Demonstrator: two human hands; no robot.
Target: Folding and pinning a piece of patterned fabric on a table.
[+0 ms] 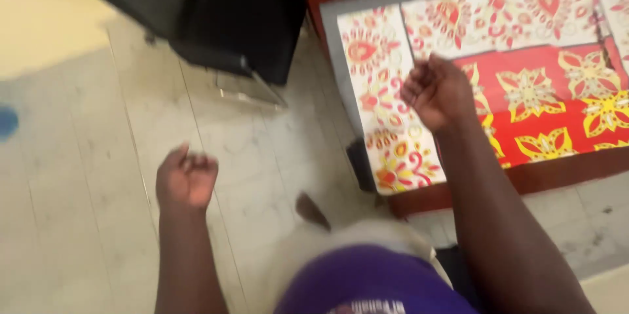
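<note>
You have two hands in view and both are empty. Your left hand (185, 178) hangs over the pale tiled floor (78, 157), fingers curled loosely inward toward the palm, holding nothing and touching nothing. Your right hand (436, 90) is raised over the near left corner of the patterned cloth (524, 85), fingers bent in a loose half-fist, also holding nothing; motion blur keeps you from telling whether it touches the cloth or hovers just above it. One cloth is spread out: a cream border strip with red and orange floral motifs runs along its left and top sides, and a red field with yellow star-like flowers fills the inner part. It lies on a grey sheet (334, 45) that shows as a narrow band along the left and top, and that sits on one dark red-brown table (563, 170), whose front edge runs diagonally from lower centre to the right. One black chair (229, 19) with a metal leg stands at top centre, just left of the table corner. Open floor stretches wide on your left side; between chair and table the gap is narrow. One blue spot (6, 121) marks the floor at the far left edge. Your purple shirt (373, 284) fills the bottom centre.
</note>
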